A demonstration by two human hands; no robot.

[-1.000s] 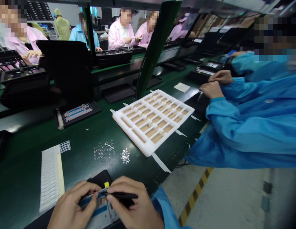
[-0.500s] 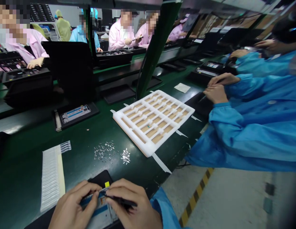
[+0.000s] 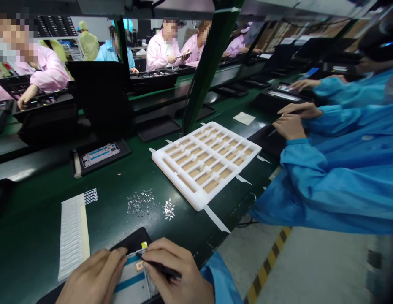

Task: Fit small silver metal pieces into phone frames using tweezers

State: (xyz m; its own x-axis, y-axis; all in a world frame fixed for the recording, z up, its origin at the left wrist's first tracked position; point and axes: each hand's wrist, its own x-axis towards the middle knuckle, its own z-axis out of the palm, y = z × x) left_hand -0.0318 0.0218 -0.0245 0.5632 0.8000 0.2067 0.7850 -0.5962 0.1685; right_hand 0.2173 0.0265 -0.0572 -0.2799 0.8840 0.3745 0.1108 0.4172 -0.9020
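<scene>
1. A device frame with blue strips is lying in a black tray on the green table, at the bottom of the view, between the person's two hands.
2. The right hand is pinching a slim black tool between thumb and bent fingers, and its tip is pointing at the frame's upper edge, near a yellow tab.
3. The left hand is resting over the frame's left part, fingers together and slightly bent; its thumb is poorly visible, so I cannot tell whether it is gripping the edge.
4. Just beyond the left hand, a sheet of white strips is lying on the table.
5. Ahead of the tray, scattered metallic bits are lying beside a small pile of similar pieces.
6. Farther off, a white compartmented tray is sitting ahead and rightward, while a second frame is lying in another black tray to the left.
7. At right, a blue-sleeved co-worker is working with both hands close together.
</scene>
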